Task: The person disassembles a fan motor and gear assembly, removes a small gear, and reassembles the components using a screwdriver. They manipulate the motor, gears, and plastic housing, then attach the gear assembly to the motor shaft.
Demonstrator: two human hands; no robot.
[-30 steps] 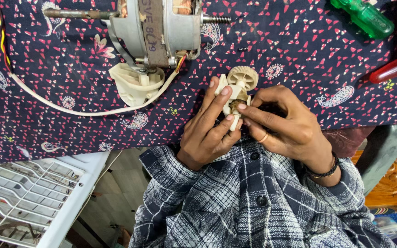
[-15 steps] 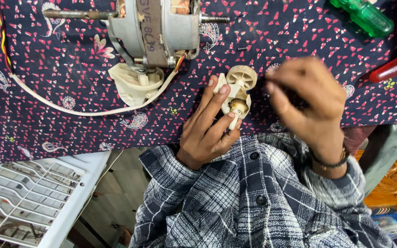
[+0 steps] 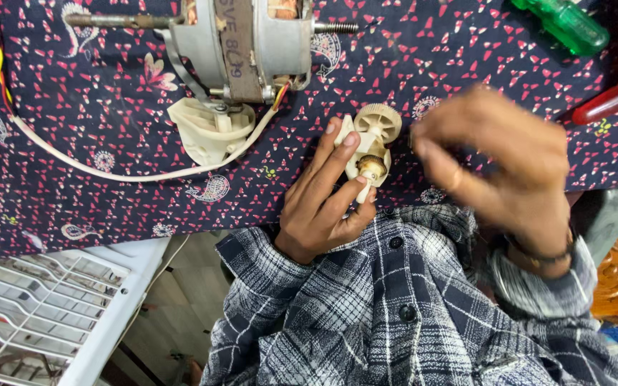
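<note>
My left hand (image 3: 323, 196) grips a small cream plastic gear assembly (image 3: 371, 139) with a toothed wheel on top and a brass-coloured part in its middle, held over the patterned cloth. My right hand (image 3: 498, 168) hovers blurred just right of the gear piece, fingers curled and apart from it; whether it holds anything small I cannot tell. A grey fan motor (image 3: 252, 43) with a steel shaft lies on the cloth above, with a cream plastic housing (image 3: 209, 132) beneath it.
A white cord (image 3: 94, 168) curves from the motor across the dark blue patterned cloth (image 3: 109, 207). A green-handled screwdriver (image 3: 563, 25) and a red-handled tool (image 3: 613, 100) lie at the top right. A white plastic grille (image 3: 44, 314) sits at the lower left.
My right hand has let go of the gear assembly and lifted away to the right. My left hand keeps holding the piece in the same spot.
</note>
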